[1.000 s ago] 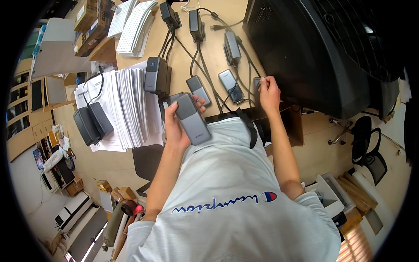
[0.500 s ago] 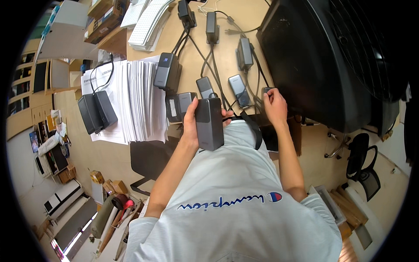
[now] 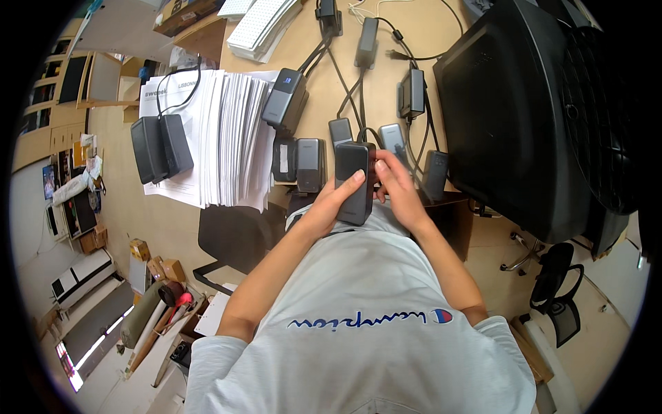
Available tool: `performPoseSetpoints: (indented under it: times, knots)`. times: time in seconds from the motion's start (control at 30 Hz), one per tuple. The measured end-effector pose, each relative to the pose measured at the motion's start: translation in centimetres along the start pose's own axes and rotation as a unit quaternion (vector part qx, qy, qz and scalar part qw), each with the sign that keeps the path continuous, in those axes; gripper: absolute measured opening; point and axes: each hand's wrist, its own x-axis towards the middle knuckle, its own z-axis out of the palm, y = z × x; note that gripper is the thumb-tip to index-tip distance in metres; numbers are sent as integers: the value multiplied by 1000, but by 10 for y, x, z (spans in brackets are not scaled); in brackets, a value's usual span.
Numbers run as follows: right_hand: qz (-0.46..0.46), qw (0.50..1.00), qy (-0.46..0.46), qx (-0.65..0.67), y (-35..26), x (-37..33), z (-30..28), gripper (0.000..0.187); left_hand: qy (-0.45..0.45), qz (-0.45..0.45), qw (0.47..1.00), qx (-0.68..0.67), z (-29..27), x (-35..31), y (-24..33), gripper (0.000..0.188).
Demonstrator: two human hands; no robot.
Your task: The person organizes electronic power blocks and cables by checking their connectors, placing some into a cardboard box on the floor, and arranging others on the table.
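Note:
A black, box-shaped power bank (image 3: 352, 200) is upright in front of my waist, above the desk's near edge. My left hand (image 3: 326, 208) grips it, thumb across its front face. My right hand (image 3: 403, 192) presses bent fingers against its right side; whether a cable is between them is hidden. A black cable loops behind its top. Close by at the desk edge are a grey power bank (image 3: 310, 165), a small one (image 3: 340, 130), a shiny one (image 3: 392, 140), and a dark block (image 3: 435, 176) right of my right hand.
Black power adapters (image 3: 412, 94) with trailing cords lie across the wooden desk (image 3: 379, 72). A large black monitor (image 3: 507, 117) fills the right side. A thick paper stack (image 3: 231, 138) bears two black power banks (image 3: 177, 143). A power bank with a lit display (image 3: 284, 100) stands nearby.
My right hand has left the dark block at the right and come leftward to the power bank. My left hand still holds that power bank, and the view has shifted slightly.

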Motion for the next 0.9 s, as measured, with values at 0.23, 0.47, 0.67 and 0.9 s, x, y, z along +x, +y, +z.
performPoseSetpoints:
  times: [0.23,0.47,0.67,0.9]
  knots:
    - [39,985,-23,169,17,17,0,21,-24,-24,999,32,-10,-3,18,58]
    - [18,992,11,123,10,51,-6,40,54,20,989,136,-14,14,9,75]
    - [-29,960,140,240,2,113,-21,33,127,-22,968,216,-9,15,-4,81]
    - [-199,957,196,82,-10,178,-9,24,294,34,918,264,-29,70,-44,69]
